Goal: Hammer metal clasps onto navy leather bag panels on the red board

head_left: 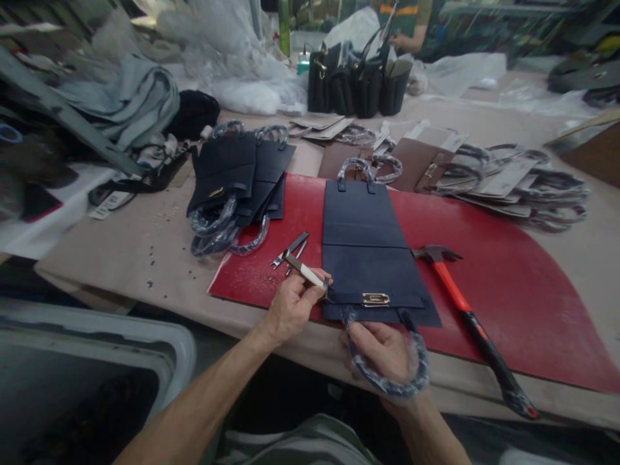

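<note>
A flat navy bag panel [363, 223] with a gold clasp [376, 298] lies on a red mat. Its far handle [356, 169] is wrapped in clear plastic, as is the near handle [390, 387]. My left hand [293, 303] is closed around a small white-handled tool [310, 272], its tip by the panel's left edge near the strap end. My right hand [385, 349] reaches through the near handle's loop and grips the panel's near edge; some fingers are hidden. Beside my left hand lie metal tools [290, 249]. A claw hammer [455, 290] rests right of the panel.
The red mat [508, 290] covers the table's near side. Stacked navy panels [227, 161] lie left, brown panels [421, 155] back right. Black bags [358, 84] stand behind, near a person's hand [404, 42]. A white bin [179, 349] is at lower left.
</note>
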{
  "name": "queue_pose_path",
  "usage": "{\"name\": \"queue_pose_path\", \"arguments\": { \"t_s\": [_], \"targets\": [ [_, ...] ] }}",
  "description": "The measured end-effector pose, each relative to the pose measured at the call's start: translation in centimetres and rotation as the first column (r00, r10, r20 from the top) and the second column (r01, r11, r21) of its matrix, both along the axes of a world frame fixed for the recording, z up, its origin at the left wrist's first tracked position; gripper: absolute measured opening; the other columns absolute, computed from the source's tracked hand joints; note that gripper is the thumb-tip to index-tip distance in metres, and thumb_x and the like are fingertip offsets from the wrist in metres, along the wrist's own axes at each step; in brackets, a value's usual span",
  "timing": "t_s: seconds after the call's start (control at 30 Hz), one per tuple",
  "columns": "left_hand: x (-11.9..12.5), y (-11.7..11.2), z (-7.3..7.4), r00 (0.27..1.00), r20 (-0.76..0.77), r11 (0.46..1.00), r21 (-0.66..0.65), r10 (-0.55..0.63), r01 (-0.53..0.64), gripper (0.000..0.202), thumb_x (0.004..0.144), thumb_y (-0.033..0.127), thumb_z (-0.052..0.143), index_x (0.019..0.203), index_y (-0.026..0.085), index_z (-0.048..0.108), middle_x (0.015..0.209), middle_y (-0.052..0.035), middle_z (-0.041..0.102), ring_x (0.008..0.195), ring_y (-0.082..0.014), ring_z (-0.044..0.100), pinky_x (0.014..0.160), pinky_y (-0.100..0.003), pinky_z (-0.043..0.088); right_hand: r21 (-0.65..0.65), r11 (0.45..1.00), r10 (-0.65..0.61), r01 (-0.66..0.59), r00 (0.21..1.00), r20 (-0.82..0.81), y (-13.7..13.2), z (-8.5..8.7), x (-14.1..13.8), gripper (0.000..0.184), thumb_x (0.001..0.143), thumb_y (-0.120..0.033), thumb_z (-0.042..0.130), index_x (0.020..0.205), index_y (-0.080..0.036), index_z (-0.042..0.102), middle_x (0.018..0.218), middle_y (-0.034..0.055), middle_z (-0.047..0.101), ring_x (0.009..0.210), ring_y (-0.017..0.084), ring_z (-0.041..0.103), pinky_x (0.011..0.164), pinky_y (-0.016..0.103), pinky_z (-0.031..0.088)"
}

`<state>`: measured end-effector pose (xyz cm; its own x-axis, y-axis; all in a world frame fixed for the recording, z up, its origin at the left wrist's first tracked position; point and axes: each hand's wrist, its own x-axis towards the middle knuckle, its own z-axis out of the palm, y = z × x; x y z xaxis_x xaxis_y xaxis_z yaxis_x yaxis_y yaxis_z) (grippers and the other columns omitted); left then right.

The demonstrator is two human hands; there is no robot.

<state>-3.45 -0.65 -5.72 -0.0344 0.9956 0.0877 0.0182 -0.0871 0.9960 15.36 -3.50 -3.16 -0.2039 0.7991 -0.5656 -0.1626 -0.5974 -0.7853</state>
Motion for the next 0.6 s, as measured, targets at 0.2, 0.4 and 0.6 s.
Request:
{"name": "queue_pose_path", "arguments": {
  "t_s": [0.2,0.4,0.6],
  "targets": [
    [0.0,0.2,0.4,1.000,0.016,1.000,-0.015,0.020,-0.020,0.021,0.092,0.027,0.060,0.110,0.016,0.065,0.108,-0.0097,0.074,0.098,-0.0214,0.071,0.086,-0.031,0.056,-0.177,0.979,-0.142,0.105,0.966,-0.214,1.3,0.8,-1.8,0.045,0.053,-0.043,0.095,0.086,-0.017,0.078,0.095,0.0098,0.076,0.087,0.025,0.073,0.071,0.033,0.059],
    [-0.1,0.3,1.7,0.998,0.027,0.999,-0.006,0.052,-0.052,0.019,0.091,0.028,0.061,0.106,0.017,0.066,0.108,-0.0094,0.074,0.096,-0.0218,0.072,0.083,-0.031,0.059,-0.068,0.996,-0.080,0.064,0.964,-0.254,1.4,-0.7,-1.8,0.033,0.059,-0.033,0.092,0.085,-0.017,0.079,0.092,0.0086,0.076,0.083,0.025,0.072,0.077,0.037,0.059],
    [-0.1,0.1,3.5,0.999,-0.025,0.999,0.040,0.033,-0.032,0.016,0.090,0.022,0.061,0.104,0.017,0.067,0.109,-0.0087,0.074,0.101,-0.0223,0.070,0.087,-0.031,0.058,0.001,1.000,0.027,-0.028,0.954,-0.300,1.4,-1.5,-1.3,0.030,0.063,-0.036,0.089,0.086,-0.020,0.080,0.091,0.0079,0.076,0.082,0.025,0.070,0.082,0.041,0.057]
  ]
}}
